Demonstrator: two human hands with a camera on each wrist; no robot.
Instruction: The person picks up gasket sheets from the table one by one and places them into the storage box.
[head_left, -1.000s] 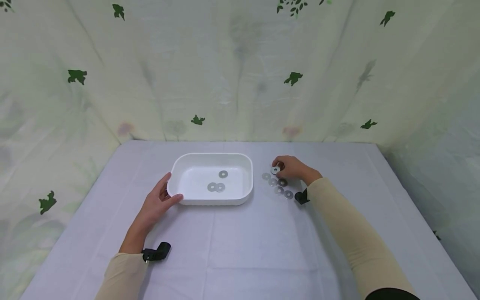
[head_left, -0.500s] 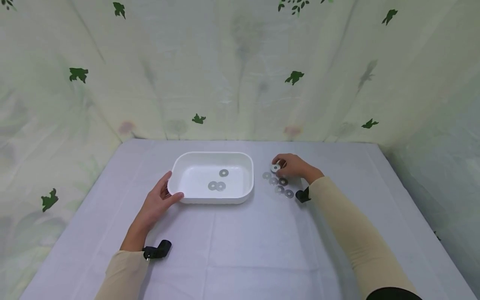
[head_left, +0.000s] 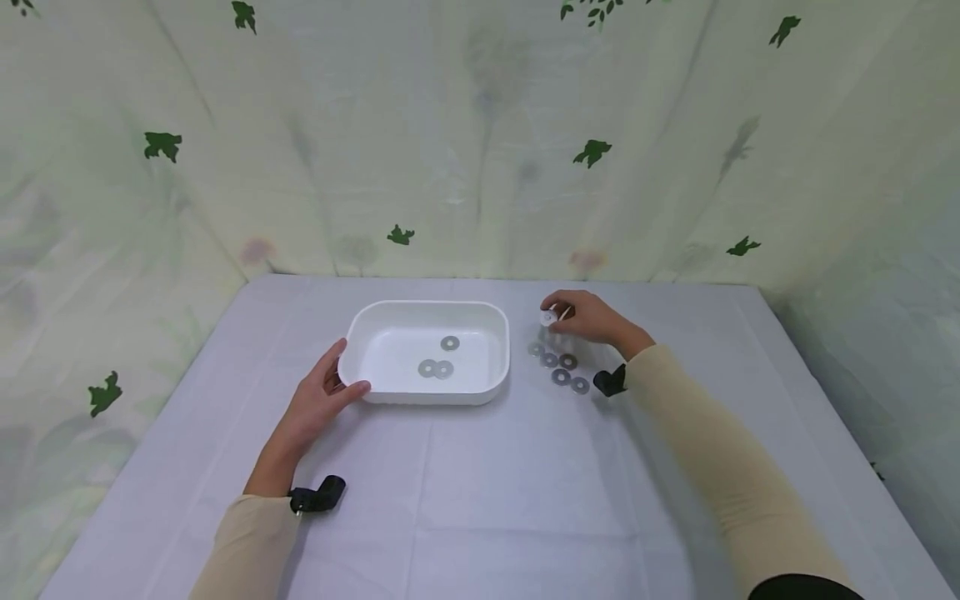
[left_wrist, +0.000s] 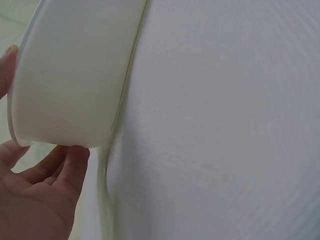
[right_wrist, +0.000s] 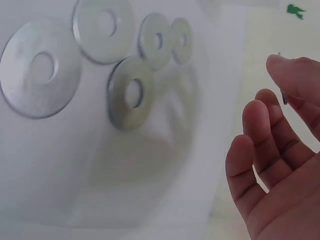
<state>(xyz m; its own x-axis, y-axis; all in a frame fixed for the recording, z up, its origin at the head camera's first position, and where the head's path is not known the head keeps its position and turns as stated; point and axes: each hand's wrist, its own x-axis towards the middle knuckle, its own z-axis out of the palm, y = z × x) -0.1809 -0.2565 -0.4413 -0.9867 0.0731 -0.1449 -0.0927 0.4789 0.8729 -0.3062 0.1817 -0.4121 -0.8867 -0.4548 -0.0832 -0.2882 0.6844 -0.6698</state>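
Note:
My left hand (head_left: pixel 311 408) grips the left end of a white plastic tray (head_left: pixel 427 399), thumb over the front corner of the rim. In the left wrist view, fingertips (left_wrist: pixel 77 155) press on the tray's outer wall. Three flat metal washers lie inside: one (head_left: pixel 450 342) towards the back and two overlapping ones (head_left: pixel 427 367) nearer the front. Right of the tray, my right hand (head_left: pixel 592 318) pinches a washer (head_left: pixel 548 317) between thumb and fingers, raised over the cloth. Below it lies a loose group of several washers (head_left: pixel 561 377); the right wrist view shows them flat, one darker (right_wrist: pixel 131 93).
A white cloth (head_left: pixel 480 483) with fold creases covers the table. Behind and at both sides hang pale curtains (head_left: pixel 450 150) with green leaf-like shapes, close to the table's back edge. A black wrist camera (head_left: pixel 318 495) sits on my left wrist, another (head_left: pixel 610 381) on my right.
My right hand has lifted the pinched washer upward, away from the group on the cloth. The left hand stays on the tray, and the head view has shifted slightly.

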